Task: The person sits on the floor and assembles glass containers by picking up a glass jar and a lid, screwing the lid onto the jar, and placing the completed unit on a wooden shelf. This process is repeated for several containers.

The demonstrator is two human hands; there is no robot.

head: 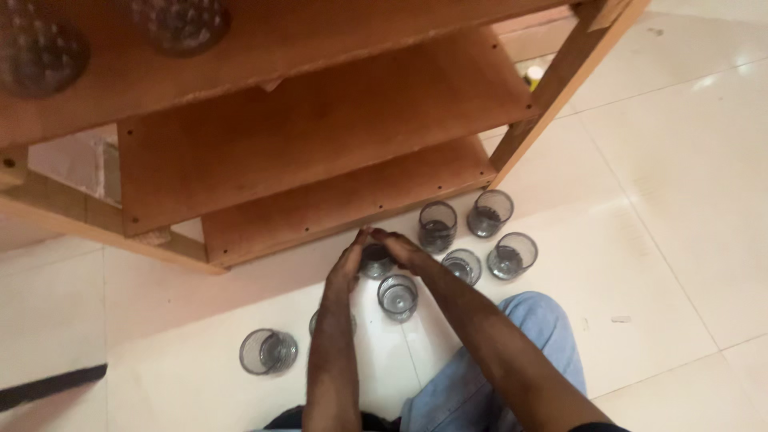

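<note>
Both my hands reach down to one grey glass tumbler [374, 264] on the white tiled floor, just in front of the bottom shelf. My left hand [350, 262] cups its left side and my right hand [402, 250] wraps its right side, fingertips meeting above it. Most of that glass is hidden by my fingers. Another tumbler [398, 296] stands just below my hands, between my forearms.
A wooden shelf unit [320, 136] rises ahead, with two upturned glasses [180, 24] on its top board. More tumblers [490, 213] stand in a cluster on the floor to the right; one [268, 352] lies on its side at the left. My blue-jeaned knee [512, 344] is below.
</note>
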